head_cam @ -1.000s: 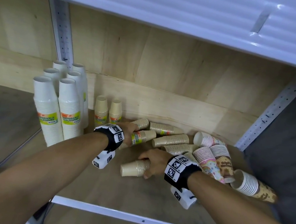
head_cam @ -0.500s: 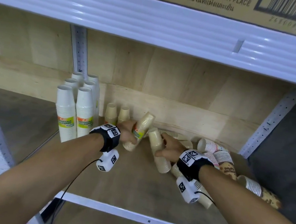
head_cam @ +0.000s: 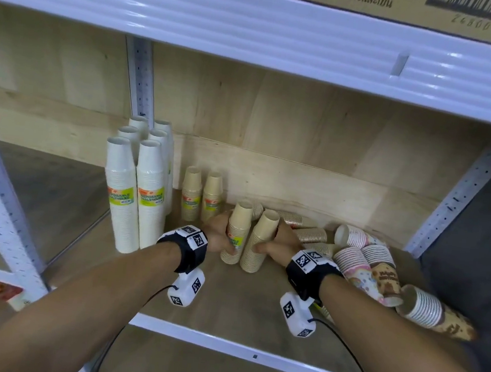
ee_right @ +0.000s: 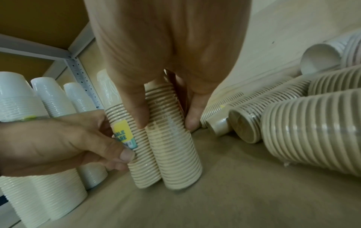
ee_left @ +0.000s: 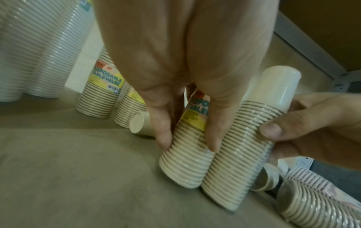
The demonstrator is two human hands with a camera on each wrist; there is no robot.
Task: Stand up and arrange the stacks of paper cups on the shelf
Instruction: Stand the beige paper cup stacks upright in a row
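Six white stacks [head_cam: 135, 193] and two beige stacks [head_cam: 201, 195] stand upright at the shelf [head_cam: 227, 301] back, the left hand [head_cam: 218, 237] and right hand [head_cam: 280, 243] each curl fingers round another beige stack [head_cam: 237, 233] – both nearly upright, touching – while the fallen pile [head_cam: 366, 257] waits.

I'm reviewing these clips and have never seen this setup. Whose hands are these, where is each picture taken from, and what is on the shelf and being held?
No machine here: a person wears one camera on the head and one on each wrist. The head view looks down at both arms; the wrist views look along each hand.

The left hand grips a beige cup stack; the right hand grips a second beige stack. Both stacks are nearly upright, side by side on the wooden shelf.

Tall white stacks and two short beige stacks already stand at the left. Fallen stacks lie at the right.
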